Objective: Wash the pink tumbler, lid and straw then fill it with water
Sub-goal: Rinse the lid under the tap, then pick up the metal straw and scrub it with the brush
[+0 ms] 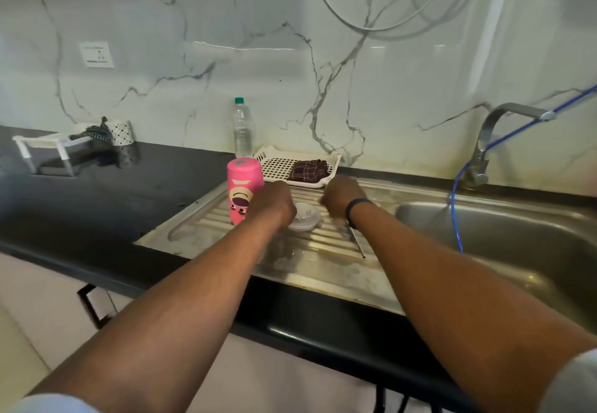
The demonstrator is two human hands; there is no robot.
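Pink tumbler (244, 190) stands inverted on the drainboard (326, 261), presumably draining. Lid (305, 217) and straw (358, 242) lie beside it. Left hand (274, 203) and right hand (343, 195) hover curled; grip indeterminable.

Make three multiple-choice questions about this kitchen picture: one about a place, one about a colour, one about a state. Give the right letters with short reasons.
1. Where does the pink tumbler stand?
A. in the sink basin
B. on the steel draining board
C. in the white tray

2. What colour is the cap of the plastic bottle?
A. green
B. red
C. black

3. How does the tumbler stand?
A. upside down
B. on its side
C. upright with a lid on

Answers:
1 B: it stands on the ribbed draining board, left of the left hand.
2 A: the cap at the bottle's top is green.
3 A: the printed face is inverted and the closed base points up.
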